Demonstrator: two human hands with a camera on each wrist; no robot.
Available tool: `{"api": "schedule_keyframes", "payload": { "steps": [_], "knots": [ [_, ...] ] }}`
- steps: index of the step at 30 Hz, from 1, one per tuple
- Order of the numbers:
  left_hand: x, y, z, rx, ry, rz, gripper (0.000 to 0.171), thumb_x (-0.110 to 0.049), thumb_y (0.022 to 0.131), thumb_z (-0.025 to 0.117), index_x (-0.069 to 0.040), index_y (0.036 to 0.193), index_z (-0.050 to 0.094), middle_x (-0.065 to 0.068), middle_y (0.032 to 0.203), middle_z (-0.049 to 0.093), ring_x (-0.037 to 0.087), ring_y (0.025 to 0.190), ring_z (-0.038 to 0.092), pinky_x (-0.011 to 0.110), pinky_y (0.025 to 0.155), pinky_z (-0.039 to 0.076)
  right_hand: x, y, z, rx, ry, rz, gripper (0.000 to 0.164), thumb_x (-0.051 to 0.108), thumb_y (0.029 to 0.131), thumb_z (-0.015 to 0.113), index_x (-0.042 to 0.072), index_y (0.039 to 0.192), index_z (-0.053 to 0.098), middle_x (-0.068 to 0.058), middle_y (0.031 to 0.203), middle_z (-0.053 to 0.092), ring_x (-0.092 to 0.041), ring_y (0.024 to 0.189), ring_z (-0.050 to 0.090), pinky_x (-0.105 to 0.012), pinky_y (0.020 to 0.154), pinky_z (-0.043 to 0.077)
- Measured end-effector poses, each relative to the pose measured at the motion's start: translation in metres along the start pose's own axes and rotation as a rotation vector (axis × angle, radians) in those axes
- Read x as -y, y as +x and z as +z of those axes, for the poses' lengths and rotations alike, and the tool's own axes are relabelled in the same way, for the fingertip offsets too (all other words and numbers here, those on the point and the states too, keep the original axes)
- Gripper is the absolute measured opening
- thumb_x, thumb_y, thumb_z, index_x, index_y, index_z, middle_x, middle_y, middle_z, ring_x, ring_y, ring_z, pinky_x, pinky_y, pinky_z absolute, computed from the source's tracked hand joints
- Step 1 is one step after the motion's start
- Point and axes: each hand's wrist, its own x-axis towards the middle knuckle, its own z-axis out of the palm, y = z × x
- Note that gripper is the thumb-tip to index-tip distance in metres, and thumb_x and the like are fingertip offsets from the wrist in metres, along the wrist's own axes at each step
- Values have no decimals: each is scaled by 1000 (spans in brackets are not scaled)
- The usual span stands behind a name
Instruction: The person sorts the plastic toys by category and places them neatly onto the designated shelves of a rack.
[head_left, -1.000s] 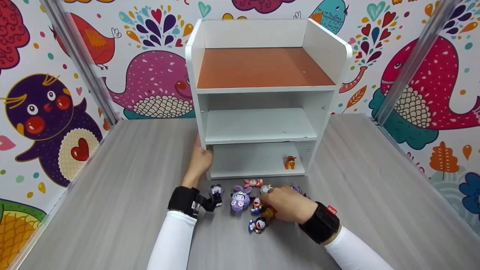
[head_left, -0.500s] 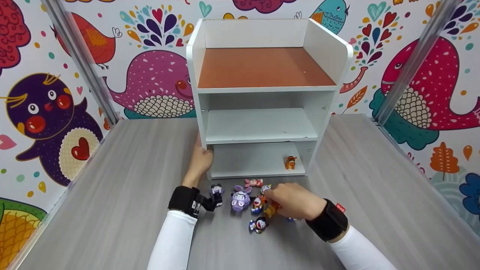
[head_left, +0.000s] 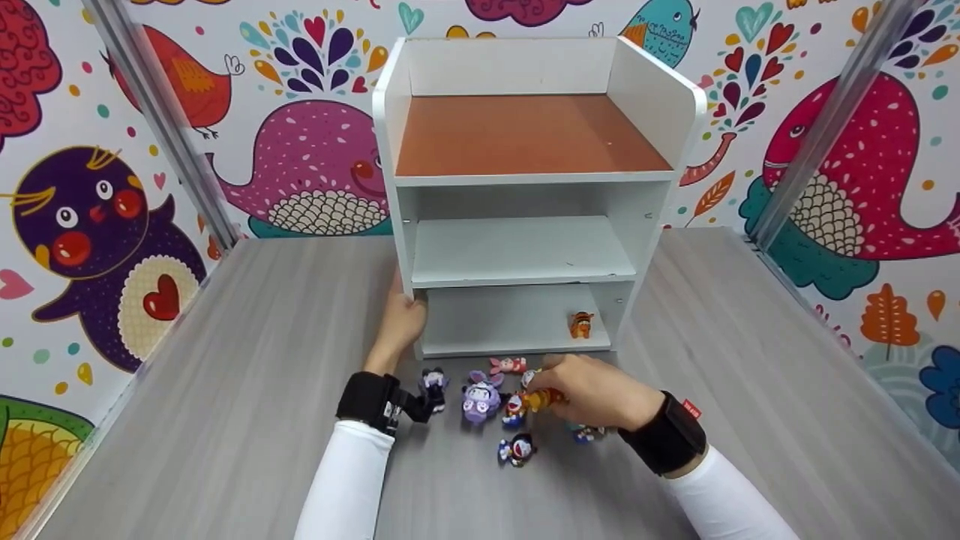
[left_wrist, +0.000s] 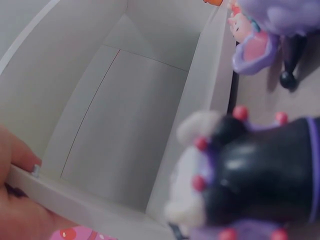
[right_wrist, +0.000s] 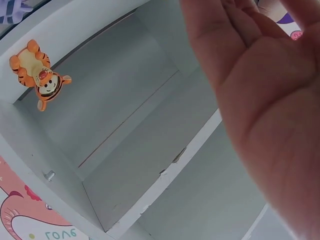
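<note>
My left hand [head_left: 401, 319] grips the left side panel of a white shelf unit [head_left: 525, 178], the thumb on its inner side in the left wrist view. My right hand [head_left: 596, 386] pinches an orange and yellow figurine [head_left: 541, 400] over the tabletop; in the right wrist view its fingertips are cut off. Around it lie a Donald-like blue and red figurine [head_left: 514, 411], a black-haired figurine [head_left: 517, 450], a pink figurine [head_left: 508, 365] and a purple rabbit-eared figurine [head_left: 481, 399]. A black and purple figurine [head_left: 433, 388] lies by my left wrist. A tiger figurine [head_left: 580, 325] sits on the lowest shelf, right side.
The unit has a middle shelf [head_left: 521, 251] and a brown top board [head_left: 525, 139] between raised sides. Another blue figurine [head_left: 585, 433] lies beneath my right wrist. Patterned walls [head_left: 315, 165] with metal corner strips [head_left: 180, 127] enclose the grey tabletop [head_left: 285, 352].
My right hand has shifted slightly right and up, lifting and turning the orange and yellow figurine. The blue figurine beneath the wrist has come into sight. My left hand has stayed put.
</note>
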Motion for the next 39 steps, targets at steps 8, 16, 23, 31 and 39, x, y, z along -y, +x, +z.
{"api": "schedule_keyframes", "payload": {
  "steps": [8,16,23,31,39],
  "knots": [
    [2,0,0,4,-11,16,83,13,85,35,-7,162,9,18,168,16,32,156,14,46,128,12,0,2,-1,-53,16,-1,20,-4,80,70,9,95,66,-1,86,68,-10,73,61,-26,66,53],
    [2,0,-1,3,-20,36,81,15,83,35,-3,160,17,20,164,26,34,154,19,50,127,15,-2,3,-1,-70,47,3,22,-5,78,69,10,92,60,1,80,64,-6,68,54,-21,61,49],
    [2,0,0,-7,-13,41,80,15,83,36,-3,159,19,20,163,28,34,154,21,50,127,15,-3,4,0,-96,85,18,19,-2,84,67,8,98,58,-1,81,63,-5,65,51,-20,60,50],
    [1,0,0,-17,-17,39,82,15,81,36,-3,159,18,21,164,27,34,153,22,48,127,16,-3,4,-1,-110,106,4,34,3,92,64,7,125,58,-3,87,65,-3,60,46,-16,56,44],
    [1,0,0,-7,-10,38,82,14,84,35,-5,161,15,20,165,24,34,154,20,48,128,16,-5,5,1,-235,72,-51,25,4,91,66,9,116,69,-4,92,67,-5,65,52,-16,57,45]
  ]
}}
